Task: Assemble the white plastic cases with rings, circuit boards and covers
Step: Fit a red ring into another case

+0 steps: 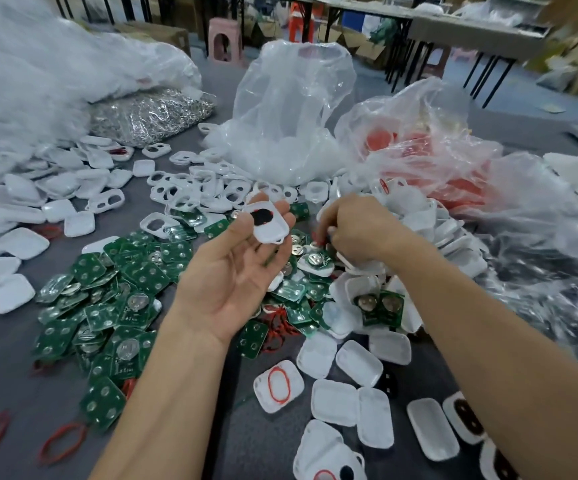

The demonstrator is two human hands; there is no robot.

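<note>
White plastic case (pixel 269 223) is near the middle of my view, a little toward 12 o'clock. The left hand (pixel 235 271) holds it palm up: the thumb presses on its left edge and the fingertips carry it from below. I see a dark opening in it with some red at the edge.

At 3 o'clock from the case, the right hand (pixel 356 226) is knuckles up, with fingers curled down into the heap. I cannot tell whether it pinches anything.

Green circuit boards (pixel 107 306) spread at 8 o'clock on the grey table (pixel 3 393). White covers (pixel 360 362) lie at 5 o'clock and loose red rings (pixel 62 441) at 7 o'clock. A clear bag (pixel 294 109) stands at 12 o'clock, and a bag with red parts (pixel 429 150) at 2 o'clock.
</note>
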